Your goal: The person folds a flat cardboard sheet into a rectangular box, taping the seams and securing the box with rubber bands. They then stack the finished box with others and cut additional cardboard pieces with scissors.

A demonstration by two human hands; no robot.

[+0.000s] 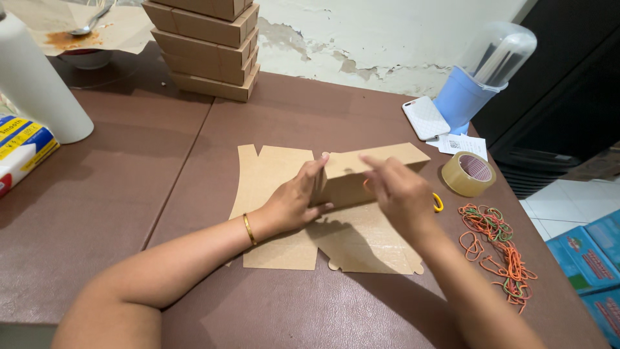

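Scissors [438, 202] mostly behind right hand [399, 192]

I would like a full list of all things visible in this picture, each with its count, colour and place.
cardboard box blank: one, brown, partly folded, centre of table
stack of folded boxes: one stack, brown, far side of table
roll of tape: one, tan, right of the blank
rubber bands: a loose pile, orange and green, right edge
phone: one, white case, face down, far right
paper slip: one, white, beside the phone
blue container: one, clear domed lid, far right
white bottle: one, far left
packet: one, white, blue and yellow, left edge
bowl with spoon: one, far left corner
table: one, brown
left hand: gold bangle, holds the raised flap
right hand: presses the flap's right part
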